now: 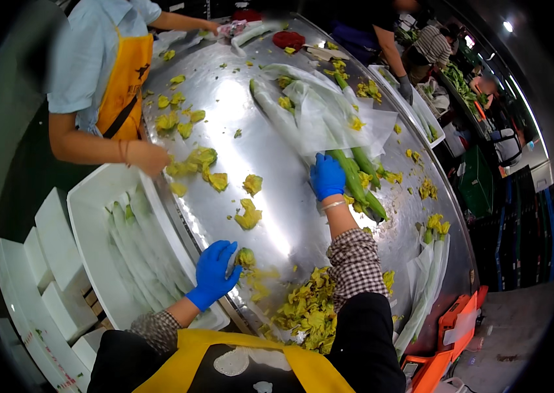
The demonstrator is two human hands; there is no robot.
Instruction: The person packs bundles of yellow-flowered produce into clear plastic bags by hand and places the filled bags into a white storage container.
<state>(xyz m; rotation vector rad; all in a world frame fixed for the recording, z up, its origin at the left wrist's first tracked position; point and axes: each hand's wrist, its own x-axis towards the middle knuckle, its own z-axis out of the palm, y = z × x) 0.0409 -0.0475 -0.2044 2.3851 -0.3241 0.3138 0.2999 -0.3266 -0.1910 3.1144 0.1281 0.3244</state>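
My left hand [213, 275], in a blue glove, has its fingers spread beside a yellow-green blossom [245, 258] at the left edge of the metal table [267, 196]. Blurred yellow petals [259, 284] show just to its right. Also gloved in blue, my right hand [327, 176] reaches to a bunch of long green gourds [350, 179], probably luffas. Its fingers curl at the edge of the thin white wrapping sheets [323, 115]; whether they grip anything is hidden. Several gourds lie under or partly inside those sheets, some with yellow blossoms on their ends.
A pile of yellow blossoms [311, 314] lies before me. Left stands a white foam box [78, 196] with wrapped gourds [144, 250]. Wrapped gourds [424, 285] and an orange device [454, 319] are right. One co-worker's hand [147, 157] is over the left edge; another's gloved hand [404, 89] is beyond.
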